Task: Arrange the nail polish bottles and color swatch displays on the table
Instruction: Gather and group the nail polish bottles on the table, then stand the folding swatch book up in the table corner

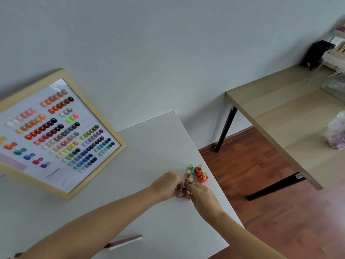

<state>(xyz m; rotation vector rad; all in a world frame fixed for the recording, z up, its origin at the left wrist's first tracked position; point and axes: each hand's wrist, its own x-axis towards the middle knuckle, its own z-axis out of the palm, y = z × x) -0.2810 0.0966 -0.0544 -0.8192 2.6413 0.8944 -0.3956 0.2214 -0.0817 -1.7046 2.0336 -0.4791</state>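
Several small nail polish bottles with gold caps stand in a tight cluster near the right edge of the white table (153,150): a teal one (190,168), two red ones (199,171) (203,178) and a beige one (187,175). My left hand (168,184) and my right hand (202,195) meet at the near side of the cluster, fingers closed around a dark red bottle (184,191) with a gold cap. A large wood-framed color swatch display (56,135) lies flat on the table to the left, filled with rows of colored nail tips.
A thin pink and white board (125,241) lies near the table's front edge under my left forearm. To the right stands a wooden table (280,109) with black legs, carrying a plastic bag (337,133) and clutter. Wood floor (261,184) lies between the tables.
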